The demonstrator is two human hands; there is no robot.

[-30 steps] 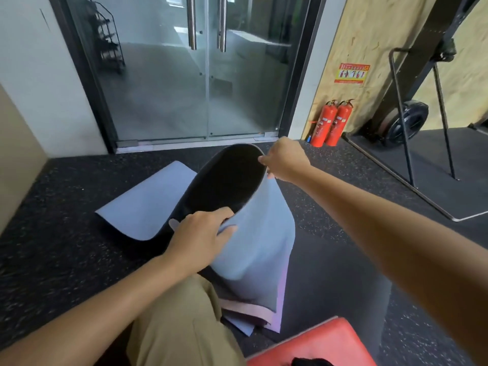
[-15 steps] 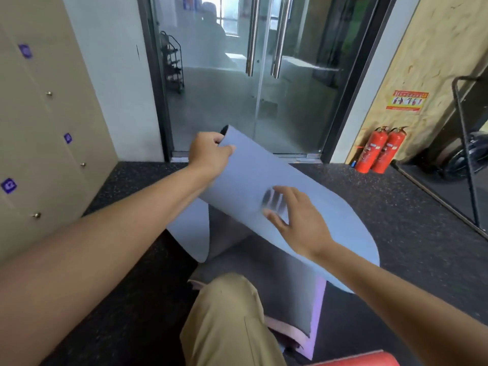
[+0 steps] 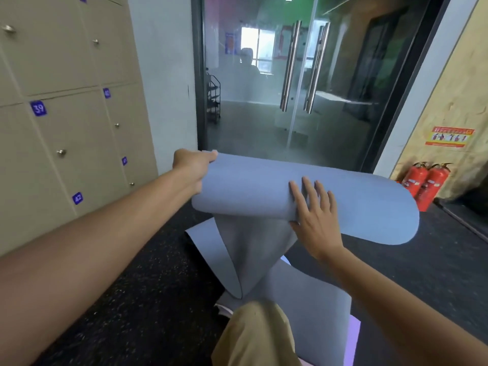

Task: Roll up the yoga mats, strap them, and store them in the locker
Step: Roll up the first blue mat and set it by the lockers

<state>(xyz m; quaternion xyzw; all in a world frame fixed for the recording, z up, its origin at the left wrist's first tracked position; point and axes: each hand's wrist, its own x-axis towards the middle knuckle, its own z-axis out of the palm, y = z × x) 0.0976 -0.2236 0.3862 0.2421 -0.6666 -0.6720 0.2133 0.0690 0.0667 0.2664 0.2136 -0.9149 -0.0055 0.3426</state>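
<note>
lockers (image 3: 66, 122) left, mat (image 3: 356, 204) centre, extinguishers (image 3: 427, 183) right

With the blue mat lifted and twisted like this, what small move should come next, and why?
Probably lower the blue mat flat onto the floor to untwist it. The left hand grips one end in the air, the right hand presses flat on its side, and the hanging part below is twisted, so no tight roll can start yet.

The single head-worn camera is looking forward and slightly down from the person's own eye level, sitting close over both outstretched arms. It is facing the glass doors (image 3: 303, 83) straight ahead, taking in lockers (image 3: 66, 122) at left and fire extinguishers (image 3: 425, 183) at right.
</note>
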